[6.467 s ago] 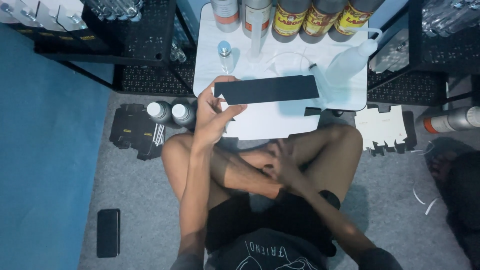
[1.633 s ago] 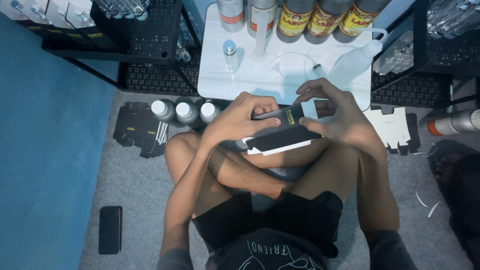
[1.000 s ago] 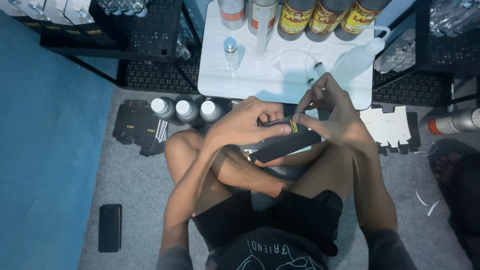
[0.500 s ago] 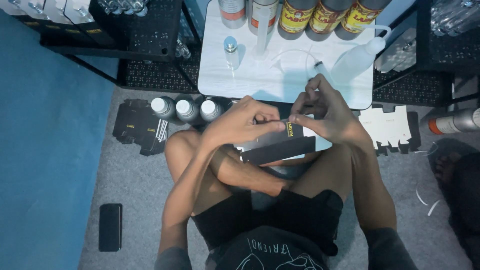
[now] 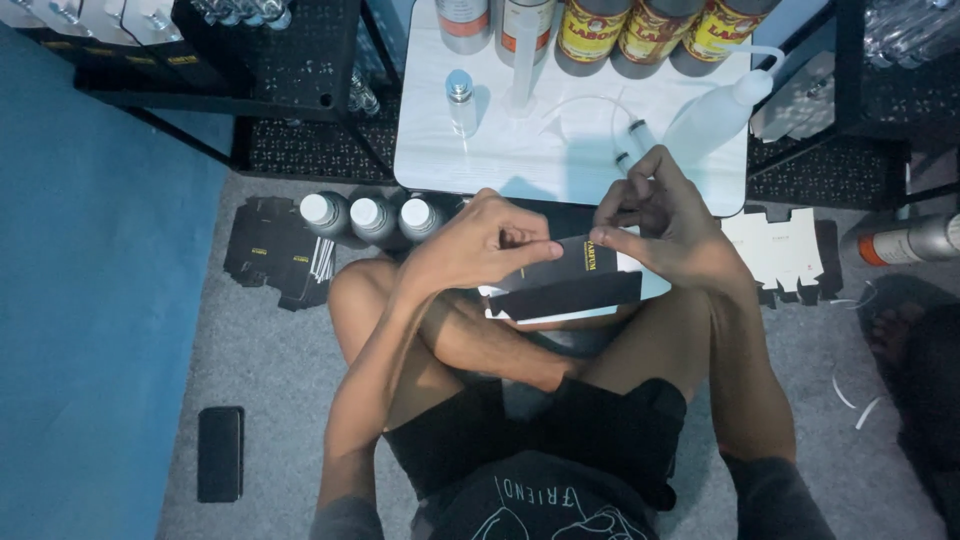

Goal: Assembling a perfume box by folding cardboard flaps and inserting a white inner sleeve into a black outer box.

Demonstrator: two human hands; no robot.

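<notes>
I sit cross-legged on grey carpet and hold a small black carton with a white inside over my lap. My left hand pinches its left end between thumb and fingers. My right hand grips the right end, fingertips on a flap at the top. The carton is half folded and lies roughly level, just in front of the low white table.
On the table stand a small glass vial, a white squeeze bottle, syringes and several brown jars. Three capped bottles stand on the floor at left, beside flat black cartons. A flat white carton lies right. A phone lies lower left.
The carton went from a flat sheet held by my left hand alone to a partly folded box in both hands. In the last second my fingers shifted along its top flap.
</notes>
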